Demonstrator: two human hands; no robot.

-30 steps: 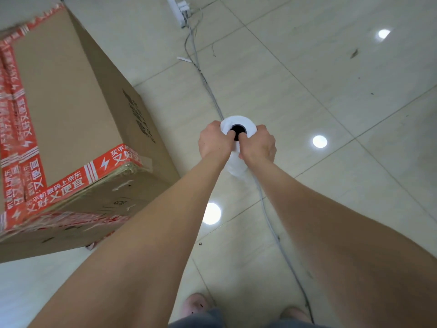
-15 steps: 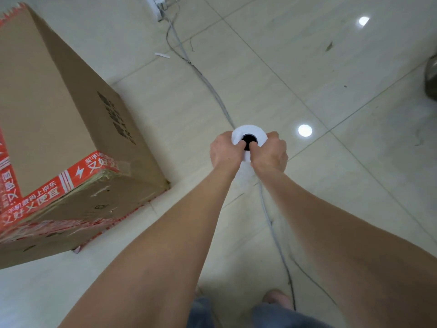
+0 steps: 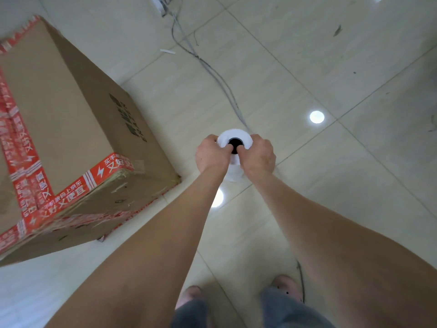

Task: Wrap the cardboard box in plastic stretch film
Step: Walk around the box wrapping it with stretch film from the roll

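- Head view, single entry: the camera looked down past two bare forearms onto a pale tiled floor [image 3: 307,55].
- Roll of stretch film [image 3: 234,134]: white, held upright in the air, with its dark core opening facing the camera. It sat right of the box and apart from it.
- Left hand [image 3: 211,155]: clasped round the roll's left side, thumb hooked into the core, fingers curled round the outside.
- Right hand [image 3: 259,156]: a mirrored grasp on the right side, with its thumb also in the core.
- Cardboard box [image 3: 59,110]: large and brown, standing on the floor at picture left. Red printed tape [image 3: 101,172] ran along its top edges.
- Film on the box: I could not tell whether any sheet ran from the roll to the box, or whether any wrap lay on it.
- Grey cable [image 3: 220,79]: it trailed from a power strip [image 3: 163,3] at the top edge, passed under the roll and ran on toward the person's feet [image 3: 287,286].
- Step in hand, by my reading: walking the roll round the box to lay film.
- Handling note: I would let the roll spin freely on the two thumbs, hold it upright and close to the box wall, and pull with even tension. Each pass should overlap the last.
- Hazard: the cable crossed the walking path, so I judged it a trip and snag risk.
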